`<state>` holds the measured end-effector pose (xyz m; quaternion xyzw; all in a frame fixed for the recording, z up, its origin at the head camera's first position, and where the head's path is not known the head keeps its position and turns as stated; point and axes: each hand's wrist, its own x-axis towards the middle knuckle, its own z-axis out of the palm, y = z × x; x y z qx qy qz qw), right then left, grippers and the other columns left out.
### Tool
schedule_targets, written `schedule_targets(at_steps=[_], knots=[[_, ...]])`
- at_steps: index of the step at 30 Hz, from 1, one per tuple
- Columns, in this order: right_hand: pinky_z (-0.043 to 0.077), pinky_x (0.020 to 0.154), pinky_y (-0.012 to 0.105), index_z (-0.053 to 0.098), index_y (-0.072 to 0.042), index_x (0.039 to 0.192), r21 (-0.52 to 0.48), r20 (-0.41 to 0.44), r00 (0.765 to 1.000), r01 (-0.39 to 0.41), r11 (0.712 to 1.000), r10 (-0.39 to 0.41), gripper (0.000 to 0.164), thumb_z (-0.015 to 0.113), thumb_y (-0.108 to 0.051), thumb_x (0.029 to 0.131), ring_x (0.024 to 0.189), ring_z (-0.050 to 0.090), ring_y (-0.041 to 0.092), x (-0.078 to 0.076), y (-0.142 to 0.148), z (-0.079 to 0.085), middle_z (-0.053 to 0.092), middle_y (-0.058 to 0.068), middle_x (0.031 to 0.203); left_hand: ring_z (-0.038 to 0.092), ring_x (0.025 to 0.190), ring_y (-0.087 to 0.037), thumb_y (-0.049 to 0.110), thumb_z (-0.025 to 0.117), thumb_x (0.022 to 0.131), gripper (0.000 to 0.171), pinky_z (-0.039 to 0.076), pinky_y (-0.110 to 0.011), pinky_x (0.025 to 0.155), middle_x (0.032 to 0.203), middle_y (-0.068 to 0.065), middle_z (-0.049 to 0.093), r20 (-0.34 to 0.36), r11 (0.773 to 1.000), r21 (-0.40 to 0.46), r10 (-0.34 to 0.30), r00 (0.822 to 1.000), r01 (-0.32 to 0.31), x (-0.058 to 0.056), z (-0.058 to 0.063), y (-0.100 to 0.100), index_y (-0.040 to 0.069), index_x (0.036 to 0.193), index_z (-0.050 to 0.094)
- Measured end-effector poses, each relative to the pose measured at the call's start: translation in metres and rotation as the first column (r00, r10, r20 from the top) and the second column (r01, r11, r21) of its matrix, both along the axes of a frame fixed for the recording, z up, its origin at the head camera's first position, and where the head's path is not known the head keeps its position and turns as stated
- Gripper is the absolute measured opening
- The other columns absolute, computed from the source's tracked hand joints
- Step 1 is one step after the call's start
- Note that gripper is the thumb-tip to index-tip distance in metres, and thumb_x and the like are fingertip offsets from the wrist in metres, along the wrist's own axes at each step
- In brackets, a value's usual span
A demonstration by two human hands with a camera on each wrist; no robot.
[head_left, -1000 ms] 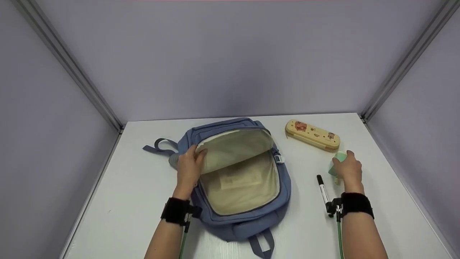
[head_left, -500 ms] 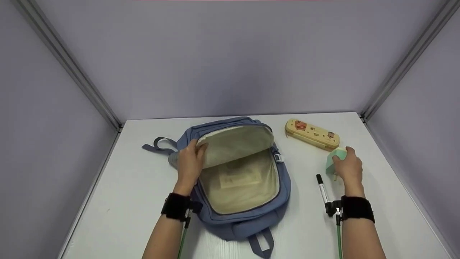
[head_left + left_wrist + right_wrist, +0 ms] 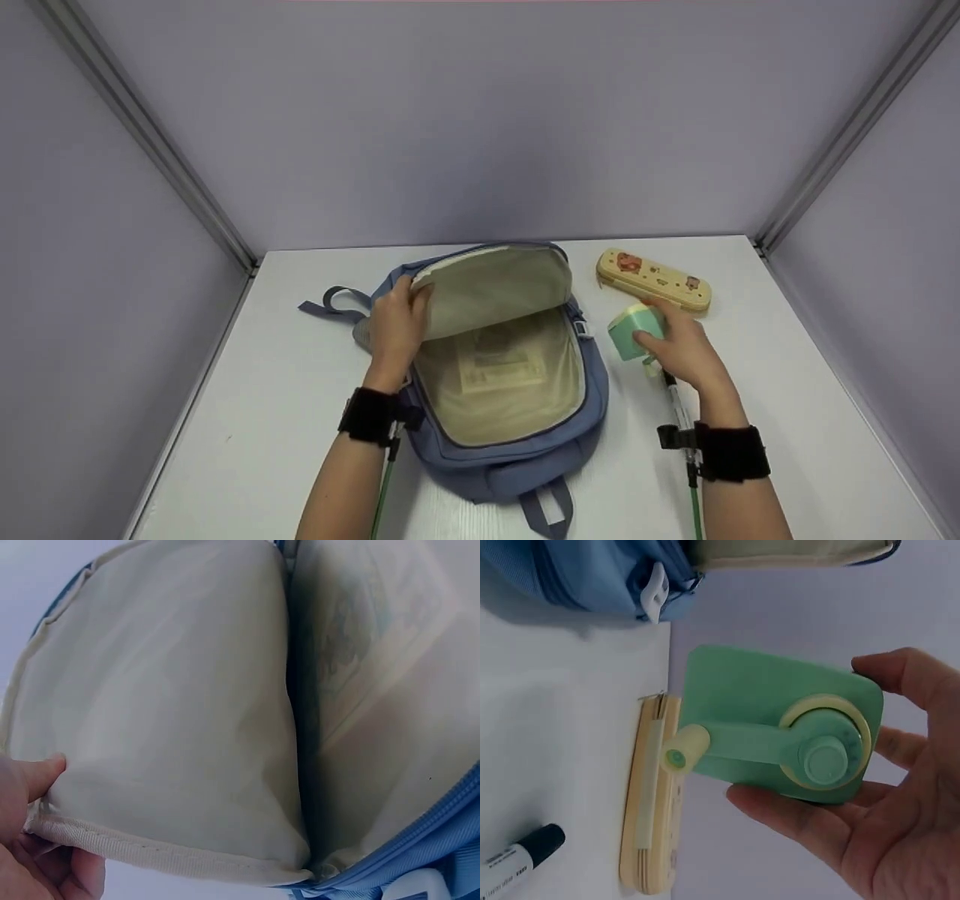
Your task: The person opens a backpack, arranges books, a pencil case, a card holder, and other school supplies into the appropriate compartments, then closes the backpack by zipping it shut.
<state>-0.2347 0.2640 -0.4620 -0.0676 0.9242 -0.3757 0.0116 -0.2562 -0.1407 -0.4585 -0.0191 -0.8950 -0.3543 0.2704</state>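
Note:
A blue backpack point(image 3: 517, 442) lies on the table with its main compartment unzipped. My left hand point(image 3: 396, 330) pinches the edge of its cream-lined flap point(image 3: 165, 705) between thumb and fingers and holds it lifted. Through the opening a flat, pale printed item point(image 3: 501, 367) shows behind the lining, its kind unclear. My right hand point(image 3: 682, 349) grips a green crank pencil sharpener point(image 3: 634, 334) above the table, to the right of the backpack. In the right wrist view, the sharpener's crank arm point(image 3: 746, 742) and cream knob face the camera, with thumb and fingers on opposite sides of the body.
A yellow pencil case point(image 3: 652, 279) with bear pictures lies at the back right. A black-capped white marker point(image 3: 675, 394) lies below the right hand, partly covered by the wrist camera. Backpack straps point(image 3: 551, 510) trail at the front and left. Grey walls enclose the table.
My right hand has lifted the pencil sharpener and carried it left, toward the backpack. My left hand has raised the flap a little higher, widening the opening.

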Motion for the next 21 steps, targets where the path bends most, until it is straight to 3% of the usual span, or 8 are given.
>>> schedule_targets(at_steps=[4, 7, 9, 13, 15, 18, 21], knots=[[0.044, 0.087, 0.047, 0.046, -0.006, 0.144, -0.028, -0.027, 0.974, -0.226, 0.974, 0.225, 0.058, 0.070, -0.010, 0.091, 0.110, 0.054, 0.031, 0.009, -0.024, 0.001, 0.050, 0.020, 0.139, 0.051, 0.056, -0.024, 0.024, 0.068, 0.094, 0.023, 0.039, -0.041, 0.050, 0.064, -0.009, 0.058, -0.006, 1.000, 0.004, 0.007, 1.000, -0.007, -0.001, 0.001, 0.000, 0.004, 0.087, 0.060], [0.044, 0.092, 0.049, 0.047, -0.008, 0.143, -0.008, -0.056, 0.923, -0.381, 0.925, 0.380, 0.059, 0.071, -0.006, 0.089, 0.118, 0.053, 0.031, 0.016, -0.052, -0.002, 0.049, 0.015, 0.140, 0.053, 0.056, -0.024, 0.023, 0.068, 0.094, 0.022, 0.040, -0.042, 0.051, 0.064, -0.009, 0.060, -0.021, 1.000, 0.009, 0.006, 1.000, -0.006, -0.002, 0.002, -0.001, 0.003, 0.090, 0.062], [0.046, 0.092, 0.048, 0.046, -0.009, 0.144, 0.060, -0.096, 0.885, -0.452, 0.890, 0.456, 0.062, 0.073, -0.006, 0.088, 0.117, 0.054, 0.031, 0.019, -0.073, -0.009, 0.049, 0.013, 0.139, 0.054, 0.055, -0.025, 0.023, 0.068, 0.094, 0.021, 0.040, -0.042, 0.052, 0.064, -0.010, 0.060, -0.019, 1.000, 0.018, 0.001, 1.000, 0.000, -0.003, 0.003, -0.001, 0.003, 0.091, 0.063], [0.046, 0.094, 0.045, 0.040, -0.008, 0.148, 0.229, -0.156, 0.813, -0.522, 0.822, 0.561, 0.075, 0.077, -0.007, 0.083, 0.119, 0.054, 0.030, 0.024, -0.112, -0.025, 0.048, 0.014, 0.140, 0.059, 0.059, -0.029, 0.027, 0.068, 0.094, 0.023, 0.042, -0.045, 0.053, 0.066, -0.011, 0.062, 0.016, 1.000, 0.019, 0.017, 1.000, -0.017, -0.002, 0.004, -0.002, 0.004, 0.094, 0.065], [0.044, 0.098, 0.044, 0.040, -0.006, 0.147, 0.309, -0.195, 0.767, -0.543, 0.780, 0.611, 0.078, 0.080, -0.006, 0.079, 0.122, 0.052, 0.030, 0.024, -0.129, -0.031, 0.049, 0.015, 0.140, 0.063, 0.063, -0.031, 0.029, 0.068, 0.094, 0.024, 0.044, -0.047, 0.054, 0.069, -0.012, 0.064, 0.034, 0.999, 0.014, 0.030, 0.999, -0.031, -0.001, 0.005, -0.002, 0.005, 0.096, 0.066], [0.040, 0.104, 0.040, 0.044, -0.004, 0.143, 0.418, -0.256, 0.691, -0.551, 0.722, 0.676, 0.077, 0.081, -0.003, 0.076, 0.127, 0.049, 0.029, 0.020, -0.149, -0.042, 0.050, 0.014, 0.139, 0.066, 0.067, -0.033, 0.030, 0.069, 0.093, 0.024, 0.046, -0.049, 0.056, 0.072, -0.013, 0.066, 0.045, 0.999, 0.008, 0.045, 0.998, -0.046, -0.001, 0.006, -0.002, 0.006, 0.096, 0.066], [0.037, 0.107, 0.036, 0.048, -0.005, 0.139, 0.482, -0.322, 0.624, -0.539, 0.691, 0.712, 0.072, 0.081, 0.001, 0.075, 0.129, 0.047, 0.028, 0.015, -0.164, -0.050, 0.050, 0.012, 0.137, 0.066, 0.067, -0.034, 0.029, 0.069, 0.093, 0.024, 0.046, -0.049, 0.055, 0.072, -0.013, 0.066, 0.041, 0.999, 0.015, 0.042, 0.998, -0.043, -0.001, 0.006, -0.002, 0.005, 0.094, 0.065]])
